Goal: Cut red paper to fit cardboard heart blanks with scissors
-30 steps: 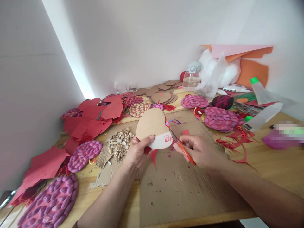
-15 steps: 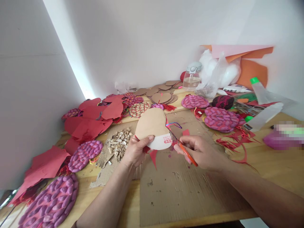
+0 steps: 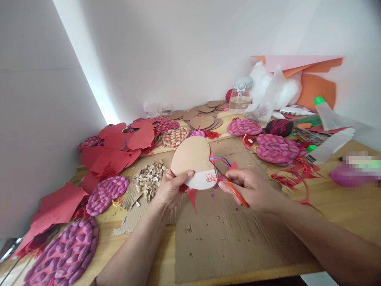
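Observation:
My left hand [image 3: 174, 186] pinches a rounded cardboard piece [image 3: 192, 157] by its lower left edge, thumb on top. The piece is tan with a white strip and red print along its bottom. Red paper shows behind its right edge, and a blue and purple cord [image 3: 220, 159] sticks out there. In my right hand [image 3: 250, 188] are orange-handled scissors [image 3: 235, 192], their blades against the right edge of the piece. How far the blades are apart I cannot tell. A pointed red paper scrap [image 3: 192, 198] shows just below the piece.
A corrugated cardboard sheet [image 3: 238, 246] lies under my hands. Peanut shells [image 3: 150, 180] are heaped to the left, near red paper sheets [image 3: 110, 157] and pink-purple decorated discs [image 3: 62, 254]. Cardboard hearts [image 3: 202, 122], a bottle [image 3: 240, 99] and red scraps [image 3: 297, 174] lie farther off.
The cardboard piece has shifted slightly right and down, and its cord with it. The scissors remain at its right edge, and both hands have barely moved.

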`<state>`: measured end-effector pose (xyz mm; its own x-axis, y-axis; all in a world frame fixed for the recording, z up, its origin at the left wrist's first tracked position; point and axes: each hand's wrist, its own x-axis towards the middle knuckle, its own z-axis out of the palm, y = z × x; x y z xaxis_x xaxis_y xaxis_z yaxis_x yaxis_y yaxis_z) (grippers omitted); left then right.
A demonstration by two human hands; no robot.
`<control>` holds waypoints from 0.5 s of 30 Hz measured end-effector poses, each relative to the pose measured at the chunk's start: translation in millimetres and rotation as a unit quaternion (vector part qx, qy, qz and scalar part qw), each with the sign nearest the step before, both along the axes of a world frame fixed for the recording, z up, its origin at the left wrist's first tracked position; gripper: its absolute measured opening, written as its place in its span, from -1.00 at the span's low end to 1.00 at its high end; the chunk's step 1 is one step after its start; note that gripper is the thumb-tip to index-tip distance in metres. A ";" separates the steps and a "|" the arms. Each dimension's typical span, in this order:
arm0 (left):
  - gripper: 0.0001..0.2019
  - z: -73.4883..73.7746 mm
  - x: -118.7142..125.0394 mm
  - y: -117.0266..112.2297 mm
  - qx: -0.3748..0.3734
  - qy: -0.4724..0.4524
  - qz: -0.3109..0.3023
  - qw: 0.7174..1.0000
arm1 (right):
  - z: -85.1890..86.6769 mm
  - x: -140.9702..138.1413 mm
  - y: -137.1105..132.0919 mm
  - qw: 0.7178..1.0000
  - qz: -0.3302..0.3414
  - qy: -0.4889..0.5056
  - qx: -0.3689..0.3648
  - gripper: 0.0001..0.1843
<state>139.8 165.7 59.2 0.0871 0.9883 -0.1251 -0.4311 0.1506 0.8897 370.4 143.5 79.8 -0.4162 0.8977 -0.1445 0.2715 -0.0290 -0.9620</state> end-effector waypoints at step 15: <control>-0.67 -1.3 -2.5 1.4 0.002 0.002 -0.008 1.000 | 1.5 4.3 1.8 0.999 0.012 -0.031 0.027 -0.51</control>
